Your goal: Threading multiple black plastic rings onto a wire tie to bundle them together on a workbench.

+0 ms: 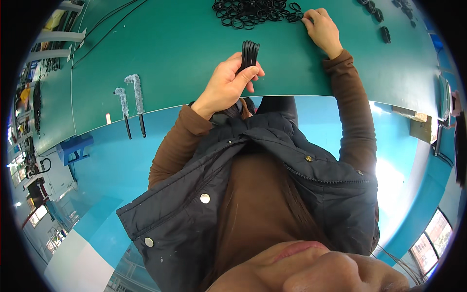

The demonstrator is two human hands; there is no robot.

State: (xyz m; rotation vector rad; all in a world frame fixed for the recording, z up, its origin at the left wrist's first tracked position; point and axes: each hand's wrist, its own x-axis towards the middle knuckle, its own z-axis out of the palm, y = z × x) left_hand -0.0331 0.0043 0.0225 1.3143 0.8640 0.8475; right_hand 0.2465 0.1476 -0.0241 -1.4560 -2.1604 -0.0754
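Note:
My left hand (pixel 227 82) is closed round a stack of black rings (pixel 249 54), held upright just above the near part of the green table. Its thumb presses the stack from the near side. Farther off, my right hand (pixel 322 30) reaches to the right end of a pile of loose black rings (pixel 253 13). Thumb and fingertips there pinch a single black ring (pixel 295 16) at the pile's edge; whether it is lifted off the table I cannot tell.
Several black ring bundles (pixel 378 15) lie at the far right of the green table (pixel 189 44). Toward the left, two black-handled tools (pixel 138 97) with wrapped heads overhang the near edge. Black cables (pixel 109 24) cross the far left. A blue stool (pixel 75 147) stands below.

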